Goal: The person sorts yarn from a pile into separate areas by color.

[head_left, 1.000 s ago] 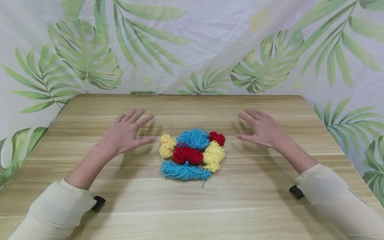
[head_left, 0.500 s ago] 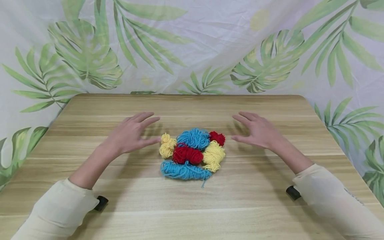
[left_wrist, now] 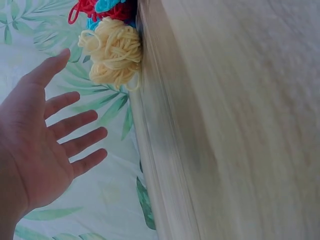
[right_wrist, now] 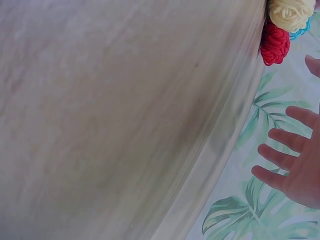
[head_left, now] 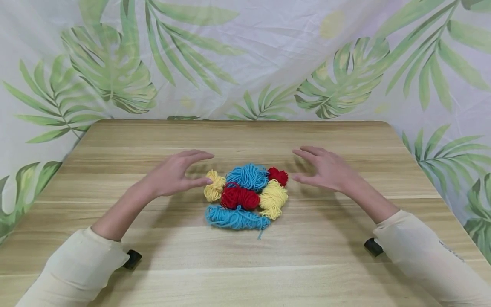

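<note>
Several bundles of yarn lie huddled mid-table in the head view. At the back are a round blue yarn bundle [head_left: 247, 177] and a small red one [head_left: 278, 176]. A small yellow yarn bundle [head_left: 214, 186] lies at the left, a red yarn bundle [head_left: 239, 198] in the middle, a larger yellow one [head_left: 273, 199] at the right, and a long blue yarn bundle [head_left: 237, 218] in front. My left hand [head_left: 174, 172] hovers beside the small yellow bundle, fingers extended, holding nothing. My right hand [head_left: 327, 168] hovers right of the small red bundle, fingers spread and holding nothing.
The wooden table [head_left: 245, 273] has rounded far corners. Behind it hangs a white cloth with green leaf prints [head_left: 268, 51]. Beige sleeves [head_left: 82, 264] cover both forearms, and a small black object shows at the underside of each.
Both hands have drifted inward toward the yarn, the left one further, its thumb tip now overlapping the small yellow bundle in the head view. The yarn bundles have stayed put.
</note>
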`<state>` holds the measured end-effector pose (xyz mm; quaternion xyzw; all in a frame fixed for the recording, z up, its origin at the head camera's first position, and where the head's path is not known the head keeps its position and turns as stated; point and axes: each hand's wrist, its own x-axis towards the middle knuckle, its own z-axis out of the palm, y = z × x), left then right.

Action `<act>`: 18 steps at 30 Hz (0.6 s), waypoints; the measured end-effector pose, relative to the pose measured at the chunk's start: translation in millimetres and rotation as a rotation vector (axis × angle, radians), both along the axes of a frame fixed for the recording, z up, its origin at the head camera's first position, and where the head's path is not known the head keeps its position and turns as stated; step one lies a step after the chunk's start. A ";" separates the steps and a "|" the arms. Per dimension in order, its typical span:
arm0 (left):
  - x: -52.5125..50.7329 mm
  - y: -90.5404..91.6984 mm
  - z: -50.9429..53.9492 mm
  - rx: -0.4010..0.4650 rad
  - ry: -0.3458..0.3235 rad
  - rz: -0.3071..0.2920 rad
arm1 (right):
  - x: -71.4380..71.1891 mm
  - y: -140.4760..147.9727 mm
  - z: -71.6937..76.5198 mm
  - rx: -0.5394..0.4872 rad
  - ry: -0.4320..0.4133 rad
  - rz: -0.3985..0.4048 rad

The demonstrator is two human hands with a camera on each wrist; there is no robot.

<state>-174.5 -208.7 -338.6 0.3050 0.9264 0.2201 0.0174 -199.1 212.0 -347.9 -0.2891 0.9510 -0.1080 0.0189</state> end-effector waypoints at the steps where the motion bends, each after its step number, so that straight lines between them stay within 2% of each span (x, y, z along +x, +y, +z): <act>1: 0.1 0.6 0.0 0.007 -0.013 -0.002 | 0.5 -0.6 0.1 -0.003 -0.006 0.000; 7: 1.7 4.0 -1.1 0.050 -0.064 -0.036 | 2.6 -4.0 0.4 -0.030 -0.016 0.016; 18: 0.3 9.0 -5.7 0.104 -0.096 -0.121 | 7.5 -10.1 -0.3 -0.050 -0.020 0.065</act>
